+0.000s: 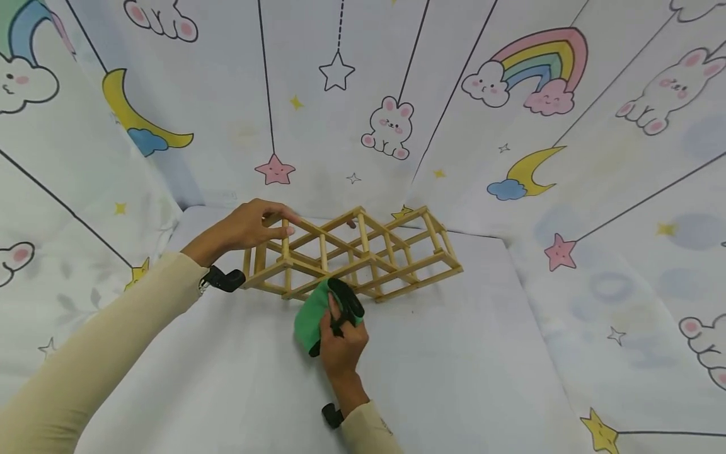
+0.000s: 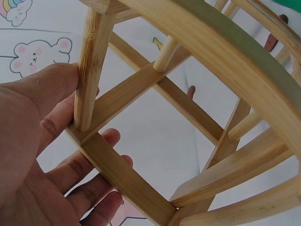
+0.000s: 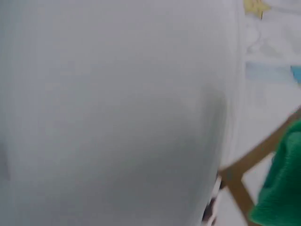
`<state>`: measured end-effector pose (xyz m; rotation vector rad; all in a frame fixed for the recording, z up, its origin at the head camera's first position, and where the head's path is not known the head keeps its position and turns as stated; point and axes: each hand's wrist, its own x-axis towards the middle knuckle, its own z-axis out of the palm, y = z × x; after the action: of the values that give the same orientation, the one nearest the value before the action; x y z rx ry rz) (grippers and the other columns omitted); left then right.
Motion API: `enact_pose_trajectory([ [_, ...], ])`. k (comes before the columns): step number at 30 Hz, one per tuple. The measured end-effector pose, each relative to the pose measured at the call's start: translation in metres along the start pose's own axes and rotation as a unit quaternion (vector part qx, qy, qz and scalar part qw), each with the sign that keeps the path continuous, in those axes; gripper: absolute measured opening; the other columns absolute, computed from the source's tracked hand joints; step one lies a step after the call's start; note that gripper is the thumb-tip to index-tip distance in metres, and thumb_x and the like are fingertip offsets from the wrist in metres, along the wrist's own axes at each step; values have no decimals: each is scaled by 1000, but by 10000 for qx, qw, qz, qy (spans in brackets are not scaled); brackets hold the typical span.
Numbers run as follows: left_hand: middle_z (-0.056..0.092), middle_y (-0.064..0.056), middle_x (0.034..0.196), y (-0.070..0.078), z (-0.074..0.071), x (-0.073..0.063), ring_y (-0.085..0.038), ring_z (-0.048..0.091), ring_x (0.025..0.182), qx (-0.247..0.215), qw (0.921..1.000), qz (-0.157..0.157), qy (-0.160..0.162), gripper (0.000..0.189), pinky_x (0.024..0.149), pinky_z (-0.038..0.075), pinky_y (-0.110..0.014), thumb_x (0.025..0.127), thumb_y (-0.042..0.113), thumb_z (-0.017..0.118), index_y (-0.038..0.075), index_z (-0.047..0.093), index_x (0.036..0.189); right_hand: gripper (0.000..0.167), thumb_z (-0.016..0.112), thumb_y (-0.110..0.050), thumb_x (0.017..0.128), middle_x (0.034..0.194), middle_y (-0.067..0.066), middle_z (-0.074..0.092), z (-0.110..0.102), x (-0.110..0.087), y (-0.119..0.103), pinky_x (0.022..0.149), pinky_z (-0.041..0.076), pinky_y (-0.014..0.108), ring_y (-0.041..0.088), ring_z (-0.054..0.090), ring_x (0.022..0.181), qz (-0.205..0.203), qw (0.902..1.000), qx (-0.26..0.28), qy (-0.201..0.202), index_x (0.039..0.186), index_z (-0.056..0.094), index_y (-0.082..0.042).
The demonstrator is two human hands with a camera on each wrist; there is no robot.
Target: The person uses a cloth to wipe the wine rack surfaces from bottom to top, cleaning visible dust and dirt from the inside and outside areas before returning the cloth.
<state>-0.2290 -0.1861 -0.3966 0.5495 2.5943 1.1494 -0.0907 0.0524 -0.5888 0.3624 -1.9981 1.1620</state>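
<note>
A folding wooden lattice rack (image 1: 368,252) of slats and round dowels stands at the far side of the white table. My left hand (image 1: 249,224) grips its left end. In the left wrist view, that hand's thumb lies against an upright dowel (image 2: 91,75), and the fingers reach round a lower slat (image 2: 127,176). My right hand (image 1: 343,340) holds a green fuzzy cloth (image 1: 311,321) with black edging, close in front of the rack's near lower slats. At the right edge of the right wrist view, the cloth (image 3: 282,188) overlaps a blurred slat (image 3: 258,153).
The white tabletop (image 1: 454,372) spreads in front of the rack. Pale cloth walls (image 1: 227,75) printed with rabbits, stars, moons and rainbows rise close behind and on both sides. A small brown piece (image 1: 351,224) shows behind the rack.
</note>
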Motion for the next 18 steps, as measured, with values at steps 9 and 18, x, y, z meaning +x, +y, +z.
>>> enact_pose_trajectory([
  [9, 58, -16, 155, 0, 0, 0, -43, 42, 153, 33, 10000, 4, -73, 30, 123, 34, -65, 106, 27, 69, 14, 73, 133, 32, 79, -1, 90, 120, 6, 80, -21, 8, 18, 98, 61, 43, 27, 74, 118, 1454, 9883, -375, -262, 120, 82, -15],
  [18, 58, -16, 156, -1, -1, 1, -44, 41, 154, -9, 10000, -24, -40, 31, 124, 33, -65, 106, 28, 69, 14, 73, 133, 24, 79, -9, 92, 114, 3, 81, -33, 18, 16, 91, 62, 39, 23, 76, 109, 2200, 9703, -610, -801, 115, 85, -18],
])
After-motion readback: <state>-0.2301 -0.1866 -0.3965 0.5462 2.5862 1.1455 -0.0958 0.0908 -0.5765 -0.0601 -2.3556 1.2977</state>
